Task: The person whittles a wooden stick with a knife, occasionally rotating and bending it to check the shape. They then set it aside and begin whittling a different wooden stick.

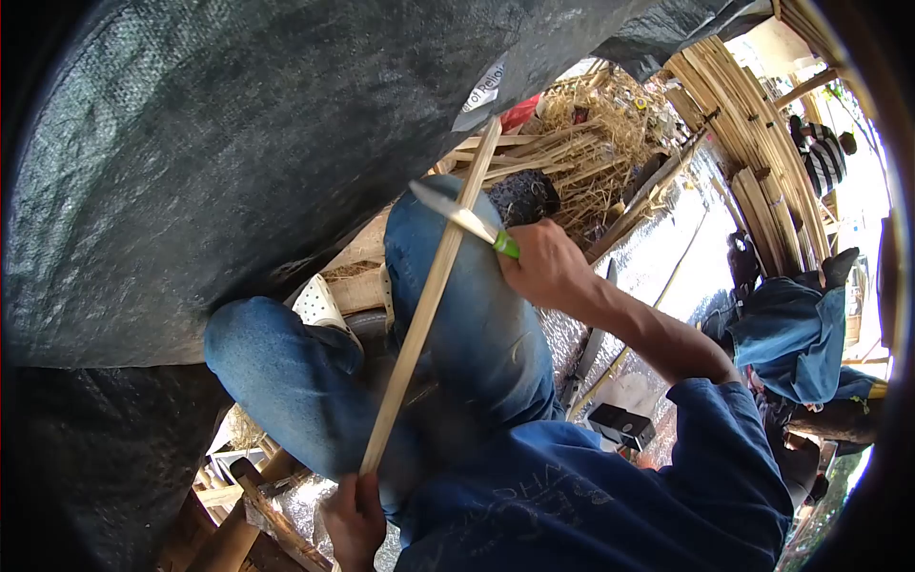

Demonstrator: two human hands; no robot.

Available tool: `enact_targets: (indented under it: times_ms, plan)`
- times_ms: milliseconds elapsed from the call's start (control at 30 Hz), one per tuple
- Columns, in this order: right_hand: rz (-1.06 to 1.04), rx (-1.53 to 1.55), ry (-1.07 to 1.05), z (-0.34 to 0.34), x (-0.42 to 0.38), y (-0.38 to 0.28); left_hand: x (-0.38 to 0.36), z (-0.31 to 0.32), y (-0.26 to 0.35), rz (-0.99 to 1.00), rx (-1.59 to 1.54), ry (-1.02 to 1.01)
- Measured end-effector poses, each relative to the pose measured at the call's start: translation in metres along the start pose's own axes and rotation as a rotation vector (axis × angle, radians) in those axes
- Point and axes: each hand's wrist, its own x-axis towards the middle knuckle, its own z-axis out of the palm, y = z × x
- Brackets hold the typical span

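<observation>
My right hand [548, 262] is closed round the green handle of a knife [462, 217], whose blade lies across a long, pale wooden strip [419, 319]. The lower end of this strip is gripped in my left hand [355, 520], near the bottom edge. From there it slants up over my jeans-covered legs [496, 334], and its upper end reaches the edge of a dark tarp [229, 153].
Behind my knees are wood shavings [610, 143] and split strips. Long bamboo slats [753, 124] are stacked at the upper right. A small black device [621, 426] lies beside me. People in jeans [796, 334] and a striped top [824, 160] are at the right.
</observation>
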Motion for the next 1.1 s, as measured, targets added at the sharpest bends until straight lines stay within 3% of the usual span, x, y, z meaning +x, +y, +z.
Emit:
enact_targets:
  times_ms: [100, 200, 267, 500, 600, 733, 800, 933, 1000, 1100]
  plan:
    - [-0.11, -0.039, -0.054, 0.006, 0.003, -0.017, 0.051, -0.004, 0.039, -0.007, -0.207, -0.035]
    - [-0.219, 0.02, -0.087, 0.015, 0.008, -0.031, 0.093, 0.007, 0.06, 0.081, -0.251, 0.152]
    - [-0.227, 0.033, -0.106, 0.015, 0.011, -0.036, 0.115, 0.004, 0.068, 0.118, -0.312, 0.013]
    - [-0.277, -0.08, -0.127, 0.008, 0.015, -0.023, 0.129, 0.009, 0.067, 0.044, -0.466, -0.175]
    - [-0.251, -0.115, -0.13, 0.006, 0.015, -0.017, 0.127, 0.006, 0.069, -0.027, -0.472, -0.241]
    - [-0.267, -0.146, -0.057, 0.006, 0.017, -0.008, 0.109, 0.013, 0.058, 0.064, -0.423, -0.174]
    - [-0.229, -0.095, -0.043, 0.006, 0.019, -0.002, 0.089, 0.01, 0.054, 0.005, -0.32, -0.123]
    - [-0.186, -0.077, -0.035, 0.001, 0.019, 0.011, 0.047, 0.005, 0.038, -0.053, -0.317, -0.158]
    - [-0.146, -0.071, -0.05, -0.003, 0.018, 0.017, 0.023, -0.001, 0.027, -0.172, -0.262, -0.216]
    - [-0.131, -0.147, -0.024, -0.009, 0.011, 0.02, -0.004, -0.014, 0.023, -0.148, -0.234, -0.258]
